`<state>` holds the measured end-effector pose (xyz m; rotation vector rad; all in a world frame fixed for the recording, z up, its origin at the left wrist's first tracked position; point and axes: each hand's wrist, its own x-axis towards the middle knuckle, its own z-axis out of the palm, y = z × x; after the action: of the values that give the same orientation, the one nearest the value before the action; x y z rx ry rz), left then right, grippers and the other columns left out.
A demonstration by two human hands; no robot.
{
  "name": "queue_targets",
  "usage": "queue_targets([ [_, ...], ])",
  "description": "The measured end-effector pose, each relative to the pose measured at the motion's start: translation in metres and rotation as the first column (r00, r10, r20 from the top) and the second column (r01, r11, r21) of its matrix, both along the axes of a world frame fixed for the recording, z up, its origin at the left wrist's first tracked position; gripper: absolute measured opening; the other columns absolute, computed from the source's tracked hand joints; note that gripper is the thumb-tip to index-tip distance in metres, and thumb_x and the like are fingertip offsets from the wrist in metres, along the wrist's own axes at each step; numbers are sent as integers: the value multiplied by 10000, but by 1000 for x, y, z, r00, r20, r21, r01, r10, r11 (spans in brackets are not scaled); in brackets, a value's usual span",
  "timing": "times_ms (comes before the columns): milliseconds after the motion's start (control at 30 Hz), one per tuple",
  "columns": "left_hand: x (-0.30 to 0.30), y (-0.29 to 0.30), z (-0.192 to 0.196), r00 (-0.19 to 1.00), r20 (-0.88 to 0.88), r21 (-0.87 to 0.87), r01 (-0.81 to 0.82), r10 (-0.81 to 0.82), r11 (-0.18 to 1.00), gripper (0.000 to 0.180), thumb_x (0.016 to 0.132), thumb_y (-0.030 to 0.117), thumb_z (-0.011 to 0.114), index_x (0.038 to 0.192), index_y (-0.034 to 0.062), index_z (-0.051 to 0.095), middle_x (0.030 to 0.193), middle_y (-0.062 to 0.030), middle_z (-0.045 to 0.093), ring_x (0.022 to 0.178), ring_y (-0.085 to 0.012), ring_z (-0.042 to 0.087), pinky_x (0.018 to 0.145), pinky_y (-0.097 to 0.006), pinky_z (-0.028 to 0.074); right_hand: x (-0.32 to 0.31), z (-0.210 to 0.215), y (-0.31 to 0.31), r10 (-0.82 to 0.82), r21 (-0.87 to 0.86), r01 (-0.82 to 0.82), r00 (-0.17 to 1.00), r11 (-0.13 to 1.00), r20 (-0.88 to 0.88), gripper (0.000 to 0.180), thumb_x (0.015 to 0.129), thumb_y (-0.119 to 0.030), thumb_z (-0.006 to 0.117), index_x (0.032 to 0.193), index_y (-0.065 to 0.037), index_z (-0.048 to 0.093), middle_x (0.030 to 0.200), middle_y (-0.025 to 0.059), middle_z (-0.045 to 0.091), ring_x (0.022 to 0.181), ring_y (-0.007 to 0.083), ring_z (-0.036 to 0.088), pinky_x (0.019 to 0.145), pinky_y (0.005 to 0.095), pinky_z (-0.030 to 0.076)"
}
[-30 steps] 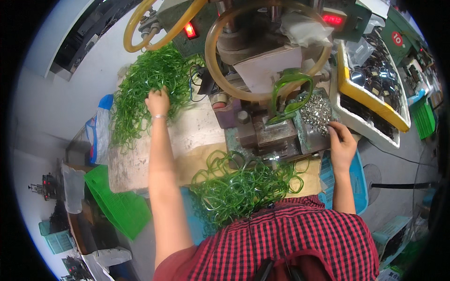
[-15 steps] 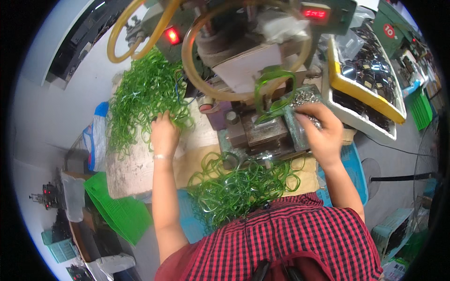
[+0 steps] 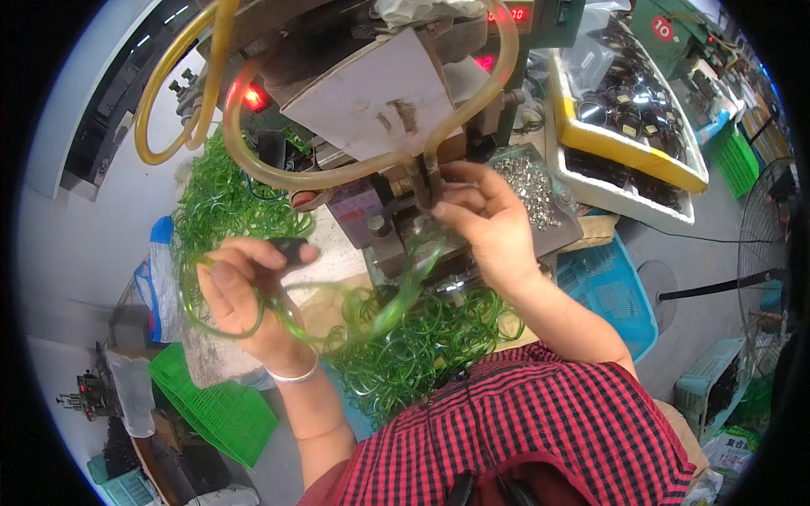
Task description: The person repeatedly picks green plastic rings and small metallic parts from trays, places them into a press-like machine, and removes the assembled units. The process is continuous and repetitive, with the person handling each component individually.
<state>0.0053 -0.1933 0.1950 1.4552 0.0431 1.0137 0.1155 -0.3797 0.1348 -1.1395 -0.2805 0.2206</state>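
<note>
My left hand [image 3: 240, 291] is raised over the left part of the bench, a green see-through plastic spectacle frame [image 3: 199, 319] looped about its fingers. Motion smears the rest of that frame toward the press. Something black [image 3: 291, 251] sits at a fingertip of this hand, perhaps a finger cover. My right hand [image 3: 489, 219] is at the bench press, finger and thumb drawn together beside its dark metal tool tip [image 3: 424, 181]. Whatever they pinch is too small or hidden. Below the press lies a tangled pile of green frames [image 3: 422, 346], close to my body.
A larger heap of green frames [image 3: 215, 194] covers the bench's far left. Small metal parts fill a tray [image 3: 531, 190] right of the press. A yellow tube [image 3: 337, 175] loops before a white card [image 3: 371, 97]. Foam boxes [image 3: 629, 152] of dark lenses stand at right.
My left hand has left the far heap and come nearer, now with a frame. My right hand has moved left to the tool tip. The green frame that stood at the press is gone from there.
</note>
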Motion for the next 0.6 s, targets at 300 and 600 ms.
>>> queue_targets([
  [300,-31,9,-29,977,-211,47,-10,20,999,117,959,90,572,1045,63,498,915,-50,560,820,-149,577,719,-322,550,35,0,-50,12,-616,328,876,717,481,341,851,-60,593,1186,1,607,1229,176,611,1165,286,580,992,374,445],
  [600,29,-63,-10,970,-204,276,186,-131,943,169,846,-34,700,976,-3,596,898,-59,661,827,-130,655,752,-235,517,75,-99,-68,-16,-657,672,703,343,711,191,801,-195,702,961,-92,692,1093,117,645,1034,330,590,864,428,484],
])
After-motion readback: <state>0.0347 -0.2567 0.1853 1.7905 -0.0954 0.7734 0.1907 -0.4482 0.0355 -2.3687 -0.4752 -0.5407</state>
